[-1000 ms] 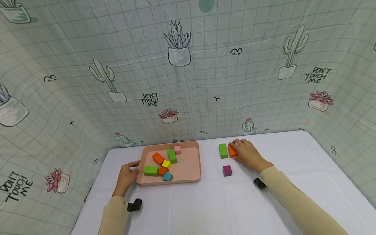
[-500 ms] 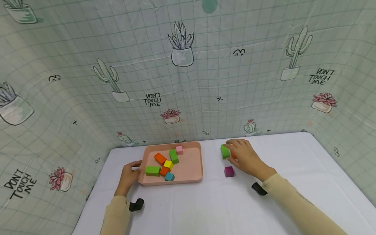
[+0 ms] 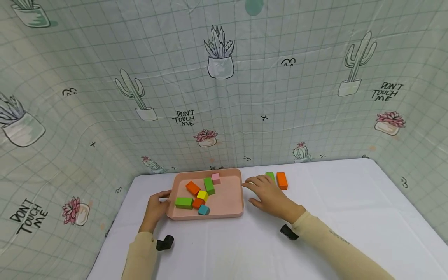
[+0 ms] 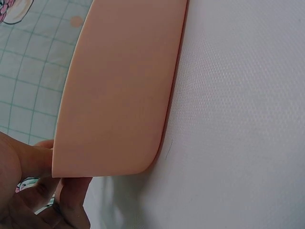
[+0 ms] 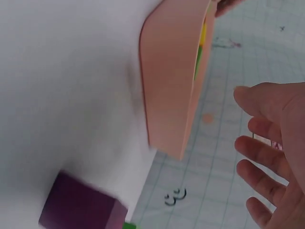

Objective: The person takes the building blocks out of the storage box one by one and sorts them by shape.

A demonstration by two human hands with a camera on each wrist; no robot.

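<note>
Pink tray (image 3: 227,198) on the table (image 3: 217,249), loose blocks (image 3: 209,186) inside.
It looks light, stiff and smooth, probably best taken by opposite rims; the left hand (image 3: 155,208) grips its left edge. The right hand (image 3: 269,198), fingers loosely spread and holding nothing, is just beside the right rim; earlier it covered the orange block (image 3: 282,181).

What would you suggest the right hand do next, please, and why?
I would probably move the right hand over the tray to the pink block. That hand looks open and empty, by the tray's right side; the pink block is the one inside nearest it; and the left hand touches the tray's left side, which may steady it.
</note>
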